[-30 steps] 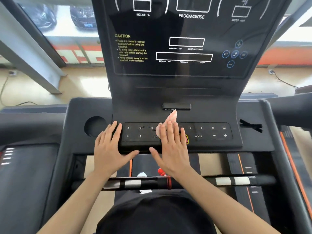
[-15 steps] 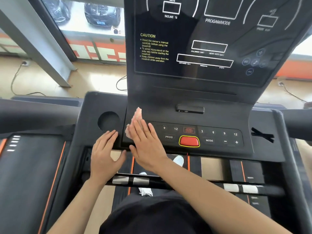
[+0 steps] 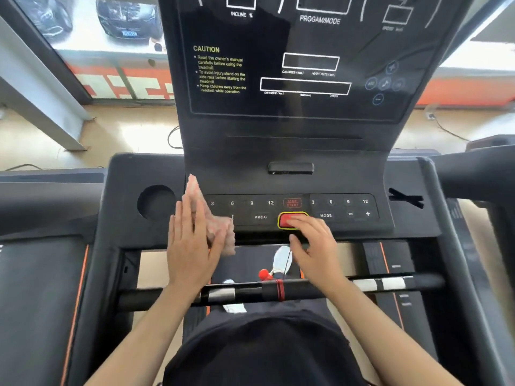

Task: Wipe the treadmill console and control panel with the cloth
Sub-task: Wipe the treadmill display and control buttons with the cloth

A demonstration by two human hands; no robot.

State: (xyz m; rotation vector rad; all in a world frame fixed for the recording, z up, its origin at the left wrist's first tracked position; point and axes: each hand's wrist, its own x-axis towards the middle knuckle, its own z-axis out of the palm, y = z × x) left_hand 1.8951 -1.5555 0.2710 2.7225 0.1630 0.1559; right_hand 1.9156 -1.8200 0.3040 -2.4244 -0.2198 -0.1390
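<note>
The black treadmill console [image 3: 301,59] rises upright with its dark display, and the control panel [image 3: 328,208] with numbered keys lies below it. A pink cloth [image 3: 223,235] lies over the panel's left end and front edge, one corner sticking up. My left hand [image 3: 192,246] lies flat on the cloth with fingers together, pressing it against the panel. My right hand [image 3: 315,246] holds nothing; its fingers rest on the panel's front edge at the red button [image 3: 287,218].
A round cup holder [image 3: 156,201] sits left of the panel. A black handlebar [image 3: 245,293] with silver grips crosses under my wrists, a red safety clip [image 3: 263,273] just above it. A small black ledge [image 3: 291,168] sticks out above the keys. Side rails flank the deck.
My right hand swept the cloth leftward along the panel, then left it and moved right to the red button. My left hand has come onto the cloth.
</note>
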